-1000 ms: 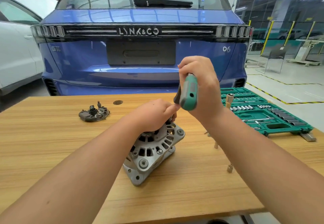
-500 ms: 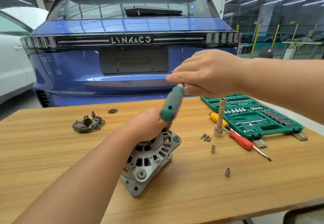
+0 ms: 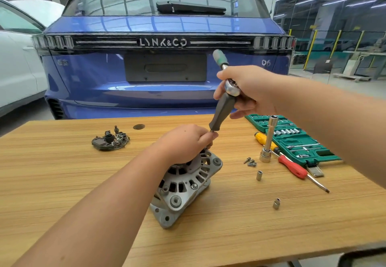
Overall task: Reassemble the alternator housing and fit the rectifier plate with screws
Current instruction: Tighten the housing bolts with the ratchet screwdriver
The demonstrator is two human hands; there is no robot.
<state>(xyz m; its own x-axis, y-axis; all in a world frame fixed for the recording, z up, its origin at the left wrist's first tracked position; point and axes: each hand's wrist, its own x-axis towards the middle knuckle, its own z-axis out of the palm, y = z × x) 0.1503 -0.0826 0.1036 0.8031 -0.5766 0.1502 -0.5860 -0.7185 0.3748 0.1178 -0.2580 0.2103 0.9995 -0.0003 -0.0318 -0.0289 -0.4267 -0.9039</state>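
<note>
We see the alternator housing point(image 3: 183, 185) tilted on the table point(image 3: 62, 172), its vented face up and toward us. Our left hand point(image 3: 183, 141) curls over its far top edge. Above the housing, our right hand point(image 3: 248, 91) grips the ratchet point(image 3: 223, 104), long axis steeply inclined, green handle uppermost. The rectifier plate point(image 3: 110, 141) lies left of the housing, the screws point(image 3: 250, 161) right.

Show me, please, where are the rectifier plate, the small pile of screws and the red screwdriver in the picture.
rectifier plate point(image 3: 110, 141): head view, on the middle of its dark body.
pile of screws point(image 3: 250, 161): head view, on the middle of the cluster.
red screwdriver point(image 3: 292, 166): head view, on the middle of its red handle.
</note>
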